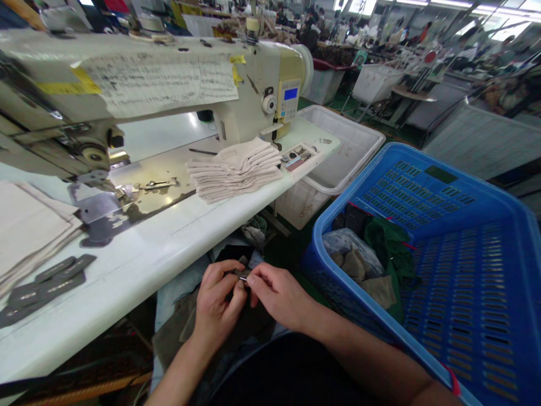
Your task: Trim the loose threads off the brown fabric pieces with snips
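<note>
My two hands meet over my lap, below the front edge of the sewing table. My left hand [217,296] is closed, with its fingers curled and pinching a bit of olive-brown cloth [181,321]; more of this cloth drapes across my lap. My right hand [274,293] is closed too, with thumb and forefinger pinched on a small shiny metal piece [243,278]. The tip of that piece points toward the left fingertips. Most of it is hidden by my fingers, so its kind cannot be made out.
An industrial sewing machine [169,73] stands on the white table [169,248]. Stacked beige cloth pieces [236,169] lie by it, beige panels [29,225] and dark grey tabs [46,285] at left. At right stands a blue basket [465,248] holding cloth; behind, a white bin [338,146].
</note>
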The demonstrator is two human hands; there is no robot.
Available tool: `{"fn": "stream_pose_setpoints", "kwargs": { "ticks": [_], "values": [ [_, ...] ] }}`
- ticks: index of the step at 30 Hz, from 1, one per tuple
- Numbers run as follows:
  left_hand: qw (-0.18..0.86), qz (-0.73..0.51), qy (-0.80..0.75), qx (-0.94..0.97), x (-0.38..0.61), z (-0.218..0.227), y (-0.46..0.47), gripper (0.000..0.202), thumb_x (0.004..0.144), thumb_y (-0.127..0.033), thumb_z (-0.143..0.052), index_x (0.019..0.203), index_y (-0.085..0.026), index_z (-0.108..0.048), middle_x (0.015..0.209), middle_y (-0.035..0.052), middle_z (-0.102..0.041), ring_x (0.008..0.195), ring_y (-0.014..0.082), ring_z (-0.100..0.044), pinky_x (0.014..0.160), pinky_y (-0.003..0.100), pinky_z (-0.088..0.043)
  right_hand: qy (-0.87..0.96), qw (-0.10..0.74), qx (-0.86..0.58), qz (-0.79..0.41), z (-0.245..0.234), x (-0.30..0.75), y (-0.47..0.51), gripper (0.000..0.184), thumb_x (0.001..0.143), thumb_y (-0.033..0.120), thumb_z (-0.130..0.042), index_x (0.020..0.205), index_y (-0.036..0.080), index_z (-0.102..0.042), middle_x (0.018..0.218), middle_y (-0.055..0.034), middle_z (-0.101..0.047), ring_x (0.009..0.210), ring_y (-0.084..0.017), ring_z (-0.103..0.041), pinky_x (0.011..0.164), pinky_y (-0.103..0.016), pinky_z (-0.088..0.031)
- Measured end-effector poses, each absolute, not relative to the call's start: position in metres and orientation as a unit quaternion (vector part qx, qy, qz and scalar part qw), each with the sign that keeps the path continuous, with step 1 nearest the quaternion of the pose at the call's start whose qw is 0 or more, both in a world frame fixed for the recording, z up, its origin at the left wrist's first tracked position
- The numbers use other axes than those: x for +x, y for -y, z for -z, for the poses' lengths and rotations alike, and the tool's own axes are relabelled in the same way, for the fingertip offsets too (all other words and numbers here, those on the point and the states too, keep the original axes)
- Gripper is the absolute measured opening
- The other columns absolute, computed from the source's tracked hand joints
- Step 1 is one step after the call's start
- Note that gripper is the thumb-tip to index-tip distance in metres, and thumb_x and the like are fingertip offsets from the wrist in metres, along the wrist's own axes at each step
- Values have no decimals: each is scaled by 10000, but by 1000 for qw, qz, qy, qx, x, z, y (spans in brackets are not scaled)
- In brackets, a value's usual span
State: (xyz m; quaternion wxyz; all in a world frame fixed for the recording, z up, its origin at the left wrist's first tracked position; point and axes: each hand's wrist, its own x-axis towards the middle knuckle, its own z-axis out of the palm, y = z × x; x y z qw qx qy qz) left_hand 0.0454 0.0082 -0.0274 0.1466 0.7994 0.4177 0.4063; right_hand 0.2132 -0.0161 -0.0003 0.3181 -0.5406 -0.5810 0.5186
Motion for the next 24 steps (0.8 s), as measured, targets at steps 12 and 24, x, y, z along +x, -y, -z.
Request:
{"fn": "stream_pose_setpoints", "kwargs": {
  "ticks": [12,24],
  "values": [
    [86,-409,-373,829,45,29,-9,226,891,-129,-583,685,-196,-647,927,81,-715,854,204,-664,797,337,-543,568,311,-543,-535,3,214,15,303,1034,247,-469,753,199,-574,662,24,-615,689,-138,-592,701,-264,-413],
    [62,-374,-352,856,43,33,-8,205,905,-143,-587,720,-201,-650,928,86,-719,853,206,-655,794,341,-556,463,315,-549,-621,21,213,10,274,970,305,-574,726,178,-579,573,56,-459,534,-95,-402,486,-219,-297]
  ]
}}
